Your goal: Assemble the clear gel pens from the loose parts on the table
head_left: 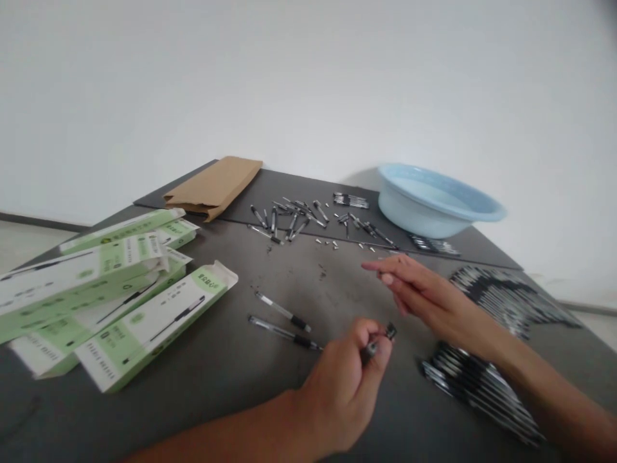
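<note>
"Pen piece (391, 330), small and dark: where is it?"

"Pinched between the thumb and forefinger of the left hand (335, 392), above the counter (212, 379)."

"And the right hand (427, 289)?"

"Farther out and to the right, apart from the piece. Its fingers are stretched and close together, pointing leftward; whether they hold anything small, I cannot tell."

"So the gap between the hands is what counts. Which way does the piece's long axis run?"

"Too small and blurred to say. Easier to read are the upper pen (283, 311) and lower pen (285, 333), just left of the left hand: both slant from far left to near right. The lower one's near end comes right up to that hand; touching or not, I can't tell."

"Which hand is nearer the loose metal tips (335, 245)?"

"The right: they lie beyond its fingertips, mostly toward the left."
</note>
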`<control>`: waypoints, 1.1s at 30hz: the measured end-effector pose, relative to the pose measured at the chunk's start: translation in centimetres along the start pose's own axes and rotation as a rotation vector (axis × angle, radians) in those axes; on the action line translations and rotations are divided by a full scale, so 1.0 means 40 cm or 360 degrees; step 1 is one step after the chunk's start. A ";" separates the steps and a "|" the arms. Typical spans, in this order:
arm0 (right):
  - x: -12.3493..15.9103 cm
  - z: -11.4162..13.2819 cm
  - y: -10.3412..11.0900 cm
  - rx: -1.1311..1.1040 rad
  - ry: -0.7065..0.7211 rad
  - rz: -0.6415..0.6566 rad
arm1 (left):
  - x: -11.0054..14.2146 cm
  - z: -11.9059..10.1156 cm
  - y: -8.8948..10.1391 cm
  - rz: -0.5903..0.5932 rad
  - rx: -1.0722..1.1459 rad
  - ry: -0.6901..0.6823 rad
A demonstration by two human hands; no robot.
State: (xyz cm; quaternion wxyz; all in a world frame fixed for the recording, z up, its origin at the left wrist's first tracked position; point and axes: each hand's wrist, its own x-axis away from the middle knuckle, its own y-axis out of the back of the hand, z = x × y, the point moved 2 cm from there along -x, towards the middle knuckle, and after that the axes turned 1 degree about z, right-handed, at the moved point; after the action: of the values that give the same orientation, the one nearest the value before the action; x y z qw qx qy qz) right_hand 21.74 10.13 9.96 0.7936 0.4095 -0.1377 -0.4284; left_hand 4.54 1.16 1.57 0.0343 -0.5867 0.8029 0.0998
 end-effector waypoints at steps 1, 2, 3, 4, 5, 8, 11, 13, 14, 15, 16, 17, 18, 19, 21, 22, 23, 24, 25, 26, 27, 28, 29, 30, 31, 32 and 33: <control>0.039 0.013 -0.003 -0.0168 -0.0054 0.0014 | 0.000 -0.003 -0.002 -0.0001 0.0017 0.0011; 0.071 0.020 -0.007 -0.0313 -0.0117 0.0028 | 0.001 -0.006 -0.004 0.0001 0.0027 0.0028; 0.095 0.021 -0.012 -0.0446 -0.0172 0.0031 | 0.001 -0.008 -0.006 0.0013 0.0033 0.0048; 0.113 0.019 -0.016 -0.0569 -0.0211 0.0017 | 0.002 -0.010 -0.008 0.0028 0.0035 0.0072; 0.123 0.013 -0.020 -0.0681 -0.0246 -0.0012 | 0.003 -0.012 -0.011 0.0048 0.0031 0.0097; 0.132 -0.018 -0.032 -0.0969 -0.0363 -0.0180 | 0.006 -0.014 -0.018 0.0139 0.0003 0.0151; 0.133 -0.048 -0.050 -0.1208 -0.0498 -0.0265 | 0.004 -0.009 -0.023 0.0210 0.0002 0.0238; 0.141 -0.061 -0.062 -0.1338 -0.0544 -0.0240 | 0.002 -0.002 -0.026 0.0248 0.0026 0.0317; 0.146 -0.065 -0.067 -0.1395 -0.0549 -0.0225 | 0.001 0.003 -0.027 0.0273 0.0042 0.0348; 0.151 -0.068 -0.070 -0.1444 -0.0556 -0.0218 | 0.001 0.007 -0.028 0.0299 0.0061 0.0369; 0.155 -0.069 -0.072 -0.1485 -0.0566 -0.0212 | 0.001 0.011 -0.030 0.0323 0.0081 0.0386; 0.159 -0.067 -0.072 -0.1524 -0.0569 -0.0205 | 0.001 0.016 -0.031 0.0338 0.0101 0.0399; 0.161 -0.064 -0.071 -0.1568 -0.0566 -0.0199 | 0.002 0.020 -0.033 0.0343 0.0117 0.0413; 0.161 -0.059 -0.068 -0.1623 -0.0558 -0.0201 | 0.003 0.023 -0.034 0.0336 0.0134 0.0425; 0.158 -0.048 -0.062 -0.1755 -0.0532 -0.0209 | 0.007 0.029 -0.038 0.0307 0.0179 0.0458; 0.156 -0.042 -0.060 -0.1824 -0.0515 -0.0212 | 0.009 0.030 -0.040 0.0291 0.0215 0.0476; 0.153 -0.037 -0.058 -0.1884 -0.0505 -0.0210 | 0.011 0.031 -0.042 0.0276 0.0258 0.0492; 0.152 -0.034 -0.057 -0.1929 -0.0498 -0.0200 | 0.012 0.032 -0.044 0.0270 0.0305 0.0506; 0.151 -0.031 -0.057 -0.1955 -0.0494 -0.0188 | 0.013 0.032 -0.047 0.0270 0.0348 0.0518; 0.152 -0.030 -0.058 -0.1969 -0.0492 -0.0174 | 0.013 0.031 -0.049 0.0276 0.0386 0.0528; 0.154 -0.029 -0.060 -0.1969 -0.0491 -0.0159 | 0.014 0.030 -0.050 0.0288 0.0417 0.0535; 0.157 -0.028 -0.062 -0.1955 -0.0491 -0.0140 | 0.014 0.029 -0.051 0.0304 0.0439 0.0547; 0.160 -0.027 -0.064 -0.1928 -0.0487 -0.0112 | 0.014 0.028 -0.052 0.0321 0.0456 0.0559; 0.163 -0.025 -0.066 -0.1892 -0.0478 -0.0080 | 0.015 0.028 -0.053 0.0332 0.0471 0.0569; 0.167 -0.023 -0.068 -0.1856 -0.0469 -0.0051 | 0.015 0.027 -0.053 0.0340 0.0485 0.0579; 0.170 -0.020 -0.069 -0.1828 -0.0458 -0.0022 | 0.016 0.026 -0.053 0.0349 0.0498 0.0588; 0.172 -0.018 -0.069 -0.1812 -0.0444 0.0002 | 0.016 0.026 -0.054 0.0361 0.0510 0.0597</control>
State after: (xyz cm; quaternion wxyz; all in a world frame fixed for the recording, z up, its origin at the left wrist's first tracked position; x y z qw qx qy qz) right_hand 24.66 4.24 6.49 0.8632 -0.1418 0.0107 -0.4844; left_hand 6.33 0.12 0.20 -0.0339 -0.4883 0.8614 -0.1358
